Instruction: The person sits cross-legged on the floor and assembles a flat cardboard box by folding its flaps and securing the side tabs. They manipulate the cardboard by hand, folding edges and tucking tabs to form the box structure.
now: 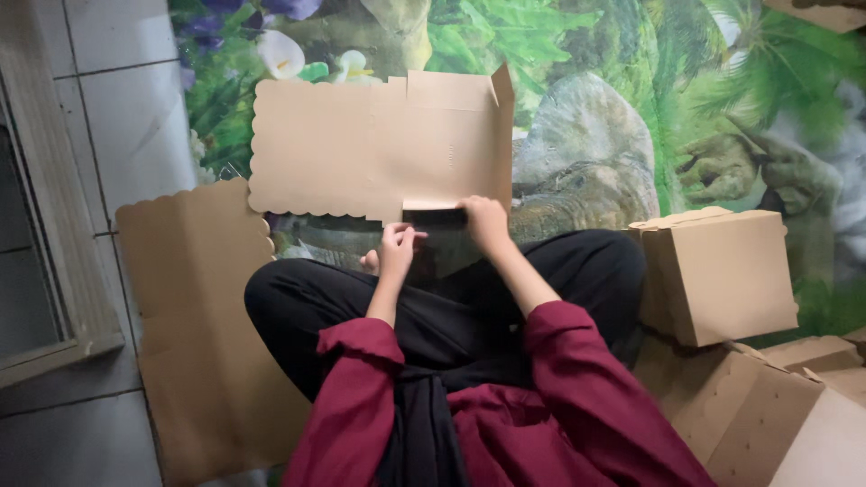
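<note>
A flat brown cardboard box blank [361, 149] with a scalloped edge lies in front of me on a mat printed with green plants. Its right flap stands folded upright. My left hand [395, 248] pinches the blank's near edge at a small tab. My right hand [484, 221] presses on the same near edge, just right of the left. A dark gap shows between the two hands under the tab. I sit cross-legged in black trousers and dark red sleeves.
A stack of flat cardboard blanks [203, 325] lies on the grey tiled floor at my left. Folded brown boxes [722, 275] stand at my right, with more of them [767, 415] nearer me. A door frame [50, 225] runs along the left.
</note>
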